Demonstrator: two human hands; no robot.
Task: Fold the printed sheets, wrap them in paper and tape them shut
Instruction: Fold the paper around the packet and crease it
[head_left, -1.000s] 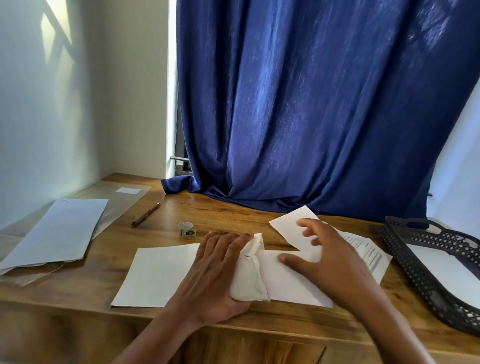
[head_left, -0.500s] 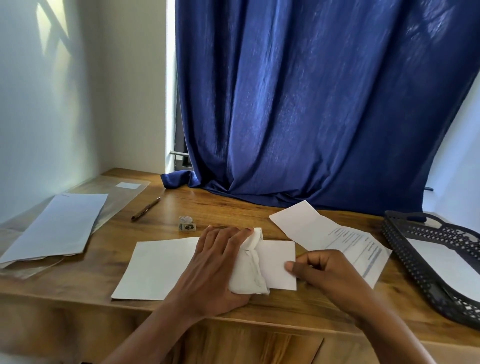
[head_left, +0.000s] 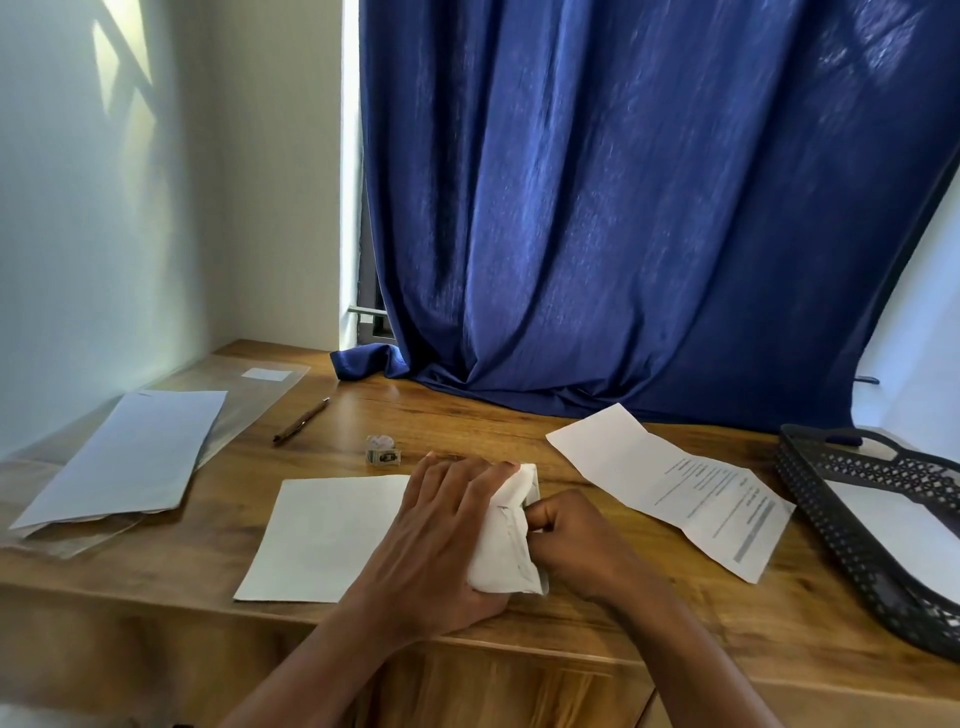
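Head view: near the surface's front edge, the left hand (head_left: 441, 540) presses flat, fingers straight, on a folded white paper bundle (head_left: 506, 545); the right hand (head_left: 576, 540), fingers curled, pinches its right side. A printed sheet (head_left: 675, 488) lies toward the right edge, beside a black tray (head_left: 852, 525).

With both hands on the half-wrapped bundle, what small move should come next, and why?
Probably press the right-hand flap flat onto the bundle and keep it pinned. The left hand lies over the bundle's left side with straight fingers, while the right hand pinches its right edge with curled fingers. The wrapping paper looks puffy, not creased, and the small tape dispenser sits untouched behind.
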